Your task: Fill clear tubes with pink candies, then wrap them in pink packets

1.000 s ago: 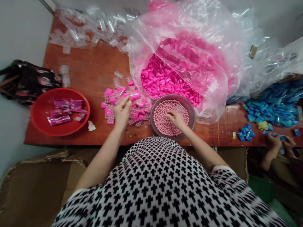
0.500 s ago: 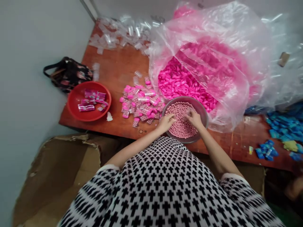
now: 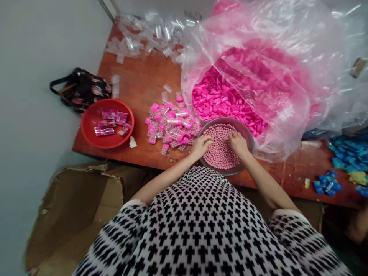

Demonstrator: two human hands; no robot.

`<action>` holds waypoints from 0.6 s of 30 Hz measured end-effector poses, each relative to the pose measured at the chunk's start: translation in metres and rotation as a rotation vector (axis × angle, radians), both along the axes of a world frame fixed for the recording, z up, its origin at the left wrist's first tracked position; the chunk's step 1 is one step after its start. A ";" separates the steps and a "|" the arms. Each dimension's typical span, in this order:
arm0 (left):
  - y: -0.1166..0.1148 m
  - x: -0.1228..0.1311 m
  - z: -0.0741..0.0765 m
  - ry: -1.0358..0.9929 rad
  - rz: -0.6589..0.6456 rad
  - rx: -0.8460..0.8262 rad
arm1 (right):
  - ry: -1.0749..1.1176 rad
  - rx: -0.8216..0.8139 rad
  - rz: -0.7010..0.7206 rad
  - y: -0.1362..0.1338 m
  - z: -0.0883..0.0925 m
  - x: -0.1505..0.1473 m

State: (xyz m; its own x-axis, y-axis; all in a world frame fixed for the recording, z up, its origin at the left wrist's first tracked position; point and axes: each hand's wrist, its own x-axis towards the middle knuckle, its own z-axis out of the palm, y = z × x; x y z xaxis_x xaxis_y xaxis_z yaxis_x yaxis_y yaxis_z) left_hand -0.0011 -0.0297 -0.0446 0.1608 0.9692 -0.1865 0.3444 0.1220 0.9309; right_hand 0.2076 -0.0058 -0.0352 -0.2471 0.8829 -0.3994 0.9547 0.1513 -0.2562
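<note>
A grey bowl [image 3: 249, 134] full of small round pink candies or beads [image 3: 220, 153] stands at the table's front edge. Over its left rim, my left hand [image 3: 202, 146] is closed with the fingertips pinched together. My right hand [image 3: 238, 145] reaches over the right rim, fingers curled down at the pink balls. A faint pale bit shows at its fingertips, too small to name. What either hand holds is hidden. Left of the bowl lies a heap of small clear bottles with pink caps [image 3: 172, 126], filled with similar balls.
Behind the bowl, a big clear plastic bag [image 3: 293, 126] spills pink caps [image 3: 218, 97]. A red basin [image 3: 107, 145] with pink packets stands left, beside a black floral bag [image 3: 86, 90]. Empty clear containers [image 3: 132, 46] lie at the back, blue packets [image 3: 327, 184] at right. A cardboard box [image 3: 71, 207] is below.
My right hand has lowered, its fingers now more curled over the pink balls. My left hand has shifted slightly and its fingers have drawn in. The view has moved a little.
</note>
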 end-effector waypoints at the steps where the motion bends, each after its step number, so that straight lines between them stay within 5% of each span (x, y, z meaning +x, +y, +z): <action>1: 0.001 -0.007 -0.002 -0.017 0.046 -0.028 | 0.015 -0.032 0.002 0.004 -0.006 -0.006; 9: 0.003 -0.033 -0.008 -0.097 0.242 -0.106 | 0.421 -0.185 -0.057 -0.001 -0.058 -0.047; 13: 0.003 -0.024 -0.003 0.039 0.102 0.010 | 0.663 -0.178 -0.191 -0.014 -0.053 -0.034; 18: 0.002 0.000 0.000 -0.051 -0.069 -0.039 | 0.989 -0.186 -0.357 -0.024 -0.035 -0.027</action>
